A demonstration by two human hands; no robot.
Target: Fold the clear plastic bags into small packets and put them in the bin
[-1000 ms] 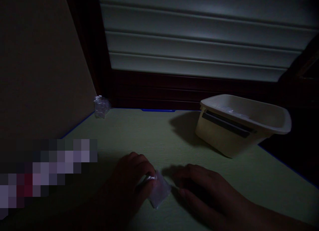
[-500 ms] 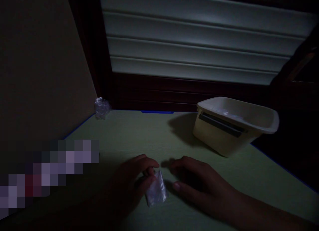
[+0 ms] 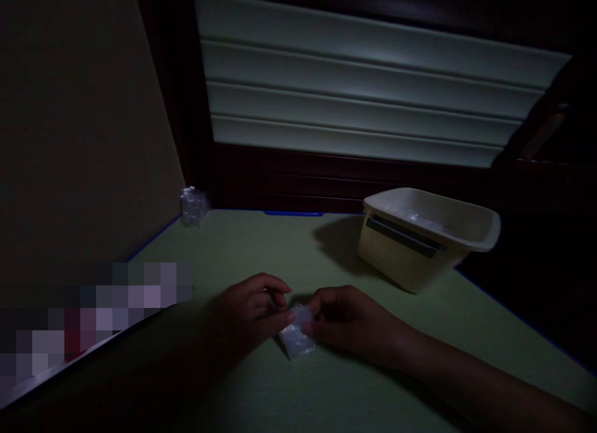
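A small clear plastic bag point(image 3: 298, 344) lies tilted between my two hands, low in the middle of the view. My left hand point(image 3: 254, 311) has its thumb on the bag's upper left edge. Its index finger is raised apart from the thumb, and the other fingers curl behind, partly hidden. On the other side, my right hand point(image 3: 352, 318) pinches the bag's upper right part between thumb and fingers. Dim light hides whatever the bag may contain.
A cream plastic bin point(image 3: 401, 259) with clear plastic inside stands at the right of the green tabletop point(image 3: 252, 246). Crumpled clear plastic point(image 3: 194, 207) sits in the far left corner. A blurred-out flat item point(image 3: 116, 321) lies at left. Behind is a slatted panel point(image 3: 354, 91).
My right hand has moved left and taken hold of the bag, which was in my left hand alone. My left index finger has lifted away from the thumb. The view has shifted slightly.
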